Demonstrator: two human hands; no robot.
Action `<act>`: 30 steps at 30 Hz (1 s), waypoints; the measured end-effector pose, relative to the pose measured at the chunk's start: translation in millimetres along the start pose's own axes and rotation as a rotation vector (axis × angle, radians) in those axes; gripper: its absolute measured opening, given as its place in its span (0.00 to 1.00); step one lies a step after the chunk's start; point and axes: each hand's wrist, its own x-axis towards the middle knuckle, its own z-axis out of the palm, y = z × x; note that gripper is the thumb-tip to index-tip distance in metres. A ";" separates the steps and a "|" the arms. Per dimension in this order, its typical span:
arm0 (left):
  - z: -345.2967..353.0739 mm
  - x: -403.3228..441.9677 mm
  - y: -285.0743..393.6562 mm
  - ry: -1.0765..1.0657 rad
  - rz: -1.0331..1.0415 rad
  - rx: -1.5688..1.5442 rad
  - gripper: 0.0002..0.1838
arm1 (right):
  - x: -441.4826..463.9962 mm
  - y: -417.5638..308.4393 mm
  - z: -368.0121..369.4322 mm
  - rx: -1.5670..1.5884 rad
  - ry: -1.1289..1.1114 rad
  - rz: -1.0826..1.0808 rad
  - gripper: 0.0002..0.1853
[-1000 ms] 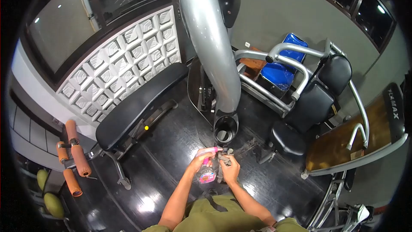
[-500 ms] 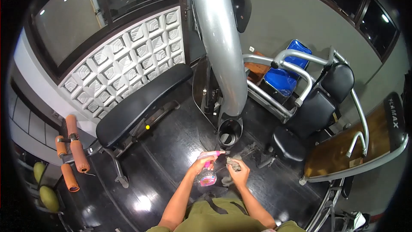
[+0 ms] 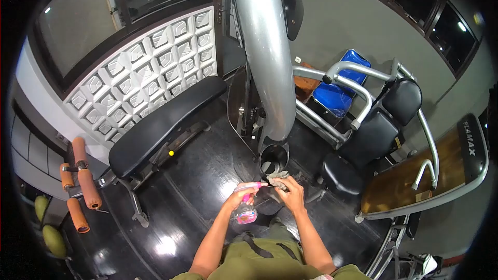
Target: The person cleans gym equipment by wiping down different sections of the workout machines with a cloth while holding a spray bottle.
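Observation:
My left hand is closed around the neck of a clear spray bottle with a pink trigger head, its nozzle pointing right. A crumpled greyish cloth is gripped in my right hand, close to the nozzle. Just beyond the cloth is the round black cup-shaped holder, at the lower end of a thick silver machine column. Whether the cloth touches the holder's rim I cannot tell.
A black padded bench with orange foam rollers stands at the left. To the right are a machine with black seat pads, a blue chair and a brown panel. Black flooring lies below.
My right hand has moved forward with the cloth, up toward the black holder. The spray bottle has shifted slightly left and forward in my left hand. The whole view has drifted a little.

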 end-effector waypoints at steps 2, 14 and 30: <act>1.5 -2.1 2.7 0.002 -0.001 -0.012 0.24 | -2.8 6.8 -2.5 -0.017 -0.020 0.025 0.16; 54.7 15.0 72.3 0.324 0.275 0.381 0.10 | 2.8 27.0 -43.9 0.314 0.211 0.185 0.14; 57.0 30.2 105.2 0.478 0.305 0.577 0.09 | 90.9 -50.8 -92.9 -0.100 -0.172 -0.146 0.18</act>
